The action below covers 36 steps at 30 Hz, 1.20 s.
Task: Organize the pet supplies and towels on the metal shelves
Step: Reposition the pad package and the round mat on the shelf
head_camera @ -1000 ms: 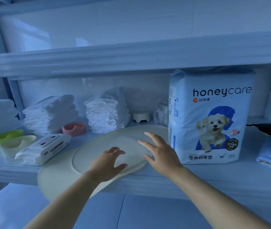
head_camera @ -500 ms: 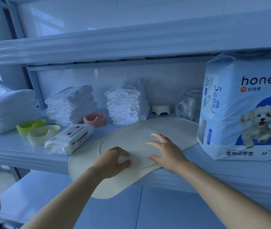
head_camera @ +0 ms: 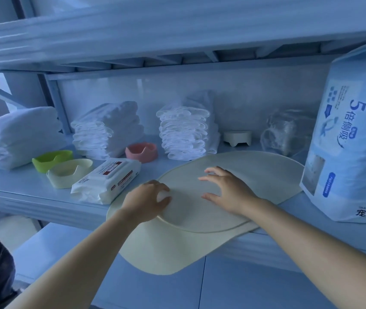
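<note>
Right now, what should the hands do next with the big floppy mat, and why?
Probably push the mat farther back onto the shelf: both the left hand and right hand rest on it, and its front part droops over the shelf edge.
</note>
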{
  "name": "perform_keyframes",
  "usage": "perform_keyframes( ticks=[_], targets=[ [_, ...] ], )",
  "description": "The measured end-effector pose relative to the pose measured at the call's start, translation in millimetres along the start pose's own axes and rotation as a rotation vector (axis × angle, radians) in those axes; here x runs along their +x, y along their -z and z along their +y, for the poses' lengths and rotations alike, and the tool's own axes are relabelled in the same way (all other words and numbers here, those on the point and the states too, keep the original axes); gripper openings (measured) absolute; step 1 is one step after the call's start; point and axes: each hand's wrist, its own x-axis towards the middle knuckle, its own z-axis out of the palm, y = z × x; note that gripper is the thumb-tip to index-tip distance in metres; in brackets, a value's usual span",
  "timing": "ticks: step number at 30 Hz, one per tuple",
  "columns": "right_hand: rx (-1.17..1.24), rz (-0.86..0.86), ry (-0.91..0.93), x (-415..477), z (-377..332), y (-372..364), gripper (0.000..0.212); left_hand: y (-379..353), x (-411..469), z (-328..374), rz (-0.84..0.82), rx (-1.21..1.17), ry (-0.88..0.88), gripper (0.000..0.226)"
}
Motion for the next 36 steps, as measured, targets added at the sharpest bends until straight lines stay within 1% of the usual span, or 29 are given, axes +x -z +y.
perform_keyframes(
  ticks=[9,12,15,18,20,23,25,30,36],
  targets=[
    [0.008,-0.113,0.012,52.6,35.7,-5.9,0.049,-6.7,62.1,3.8,-0.003,0.087,-0.016,0.035],
    [-0.010,-0.131,0.025,71.2,46.9,-4.4,0.047,-13.3,87.1,1.7,-0.064,0.124,0.004,0.044],
    [-0.010,-0.136,0.028,88.5,56.6,-5.2,0.046,-20.5,103.9,-5.5,-0.142,0.133,0.068,0.054],
    [-0.006,-0.140,0.034,102.6,61.7,-7.3,0.043,-22.5,111.2,-8.0,-0.131,0.095,0.086,0.061],
    [-0.003,-0.151,0.038,110.7,62.0,-9.7,0.042,-22.7,115.8,-8.8,-0.109,0.058,0.095,0.057],
    [-0.003,-0.172,0.048,119.5,57.6,-13.2,0.042,-17.8,120.4,-10.5,-0.038,-0.012,0.097,0.032],
    [0.004,-0.167,0.063,123.4,52.9,-13.8,0.040,-12.2,122.1,-11.9,-0.030,-0.047,0.065,0.024],
    [0.006,-0.178,0.058,129.5,45.4,-18.5,0.036,3.4,124.6,-17.5,-0.089,-0.080,-0.041,0.023],
    [0.004,-0.188,-0.024,117.8,27.4,-26.5,0.036,6.3,112.3,-30.2,-0.174,-0.154,-0.074,0.022]
  ],
)
